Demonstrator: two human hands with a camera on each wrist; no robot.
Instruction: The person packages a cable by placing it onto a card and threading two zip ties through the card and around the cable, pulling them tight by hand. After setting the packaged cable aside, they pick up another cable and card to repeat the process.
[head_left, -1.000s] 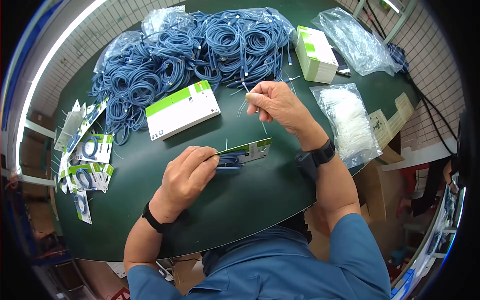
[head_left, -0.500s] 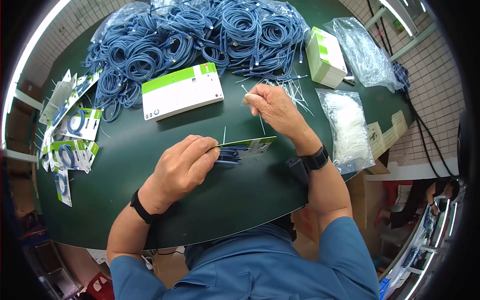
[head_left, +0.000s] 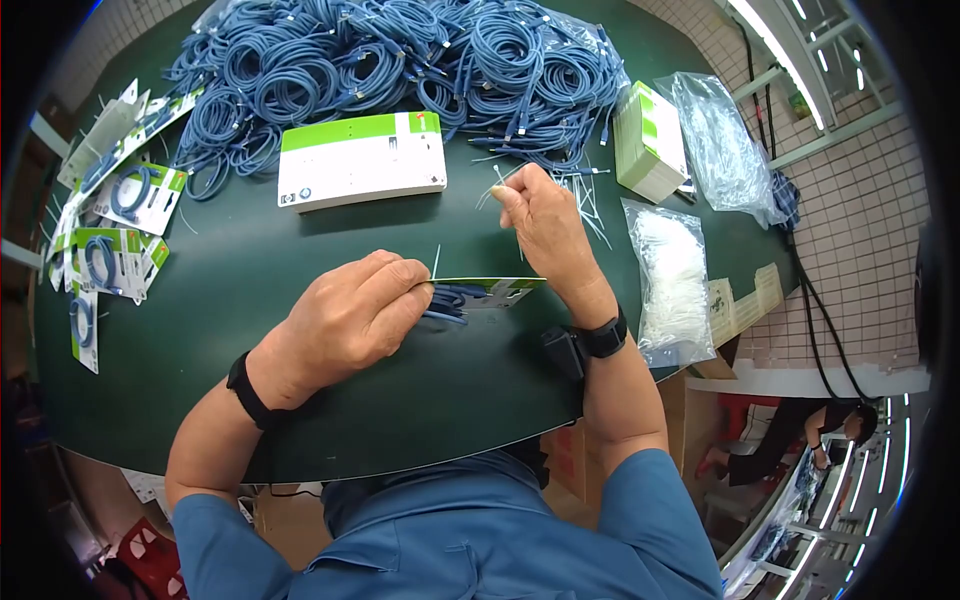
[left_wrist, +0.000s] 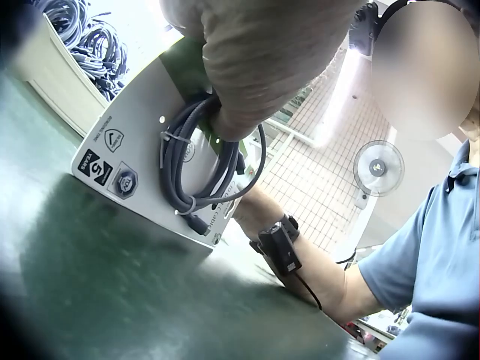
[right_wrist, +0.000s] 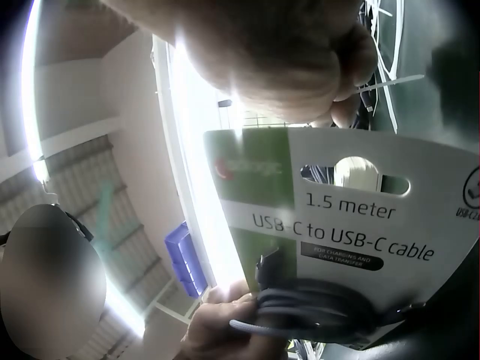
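Observation:
My left hand (head_left: 350,310) pinches the end of a green-and-white cable card (right_wrist: 360,232) above the table. On the card lies a coiled blue USB-C cable (left_wrist: 180,161), with white ties looped round it at two places. A cable tie's tail (head_left: 436,262) stands up from the card's back near my left fingers. My right hand (head_left: 548,228) is raised just beyond the card's other end, thumb and fingertips together on a thin white cable tie (right_wrist: 401,82). In the right wrist view the card's printing reads 1.5 meter.
A big heap of coiled blue cables (head_left: 400,70) covers the back. Stacks of blank cards (head_left: 362,165) stand before it and at right (head_left: 650,145). Loose ties (head_left: 588,215) lie behind my right hand, a bag of ties (head_left: 672,285) beside it. Carded cables (head_left: 110,260) pile at left.
The head view has shifted, so the table's things sit further left and the loose ties show more. Both hands keep their holds, and my right hand has tilted more upright.

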